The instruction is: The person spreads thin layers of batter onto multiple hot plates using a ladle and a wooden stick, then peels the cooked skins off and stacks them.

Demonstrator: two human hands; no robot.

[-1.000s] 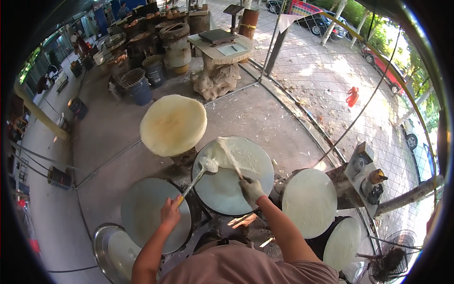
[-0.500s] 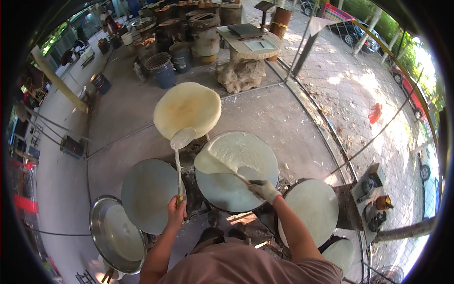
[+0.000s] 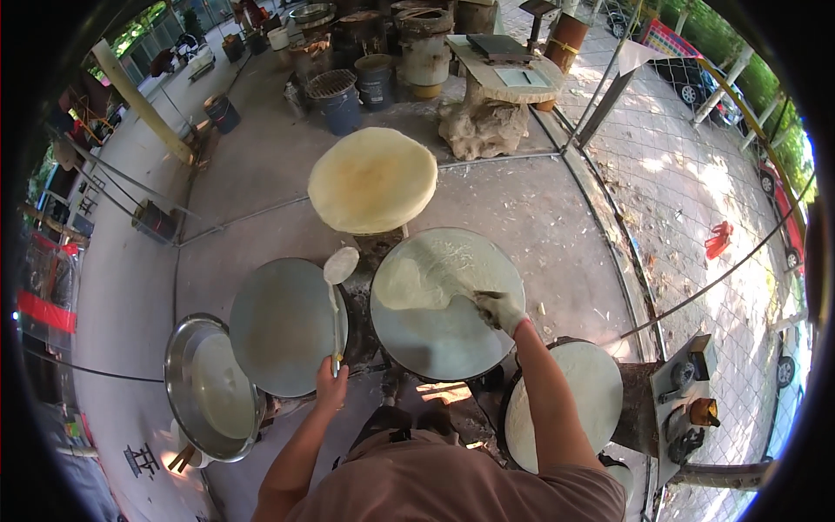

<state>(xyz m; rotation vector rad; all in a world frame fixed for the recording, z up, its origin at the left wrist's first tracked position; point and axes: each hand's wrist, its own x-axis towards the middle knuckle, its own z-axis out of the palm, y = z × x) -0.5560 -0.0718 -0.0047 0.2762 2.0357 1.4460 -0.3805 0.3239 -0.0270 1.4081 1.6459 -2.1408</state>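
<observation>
My left hand (image 3: 330,383) is closed round the handle of a batter-coated ladle (image 3: 341,265). The ladle's bowl hangs near the gap between the left griddle (image 3: 283,331) and the middle griddle (image 3: 435,348). Pale wet batter (image 3: 435,265) covers the far part of the middle griddle, whose near part is bare. Over its right side, my gloved right hand (image 3: 500,311) grips a batter spreader, mostly hidden by the hand and hard to tell from the batter. The left griddle has a brownish patch and no batter on it.
A pale round sheet (image 3: 565,404) covers the right griddle. Thick round flatbreads (image 3: 374,178) rest on a stand beyond. At left stands a metal basin (image 3: 171,365) of batter. Buckets (image 3: 337,109) and a stone-based table (image 3: 483,126) are farther off; a wire fence (image 3: 670,200) runs along the right.
My right hand has moved up and slightly right with the spreader, and the batter's outline has changed. The ladle has shifted slightly right, away from the flatbreads. The whole view has shifted.
</observation>
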